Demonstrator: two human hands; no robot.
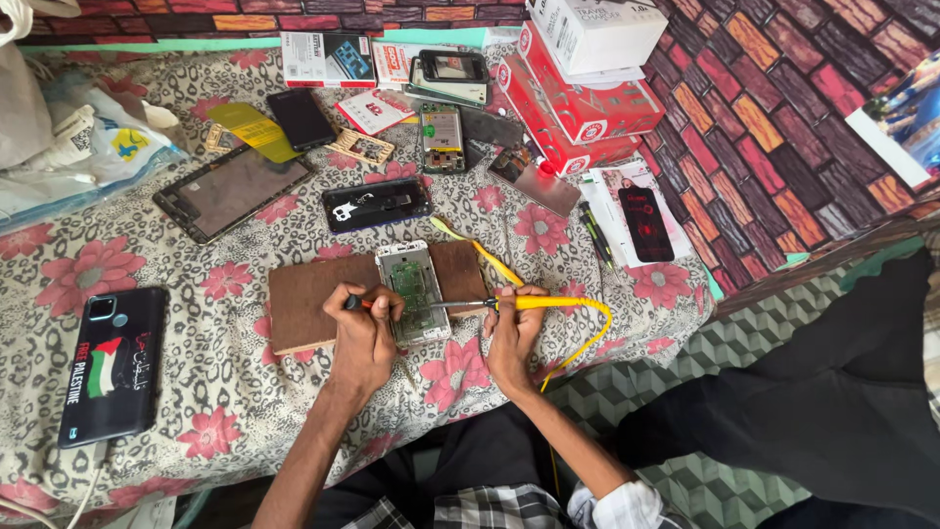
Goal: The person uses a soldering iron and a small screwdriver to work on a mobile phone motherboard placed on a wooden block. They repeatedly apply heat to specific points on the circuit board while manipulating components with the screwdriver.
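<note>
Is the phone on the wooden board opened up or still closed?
Opened up: the phone lies flat on the wooden board with its green circuit board exposed, no back cover on it.

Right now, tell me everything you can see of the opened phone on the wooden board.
The opened phone lies flat, back cover off, on a brown wooden board. Its white frame surrounds a green circuit board. The left hand rests at its left edge holding a small tool; the right hand brings a yellow-handled soldering iron, tip onto its right side.
</note>
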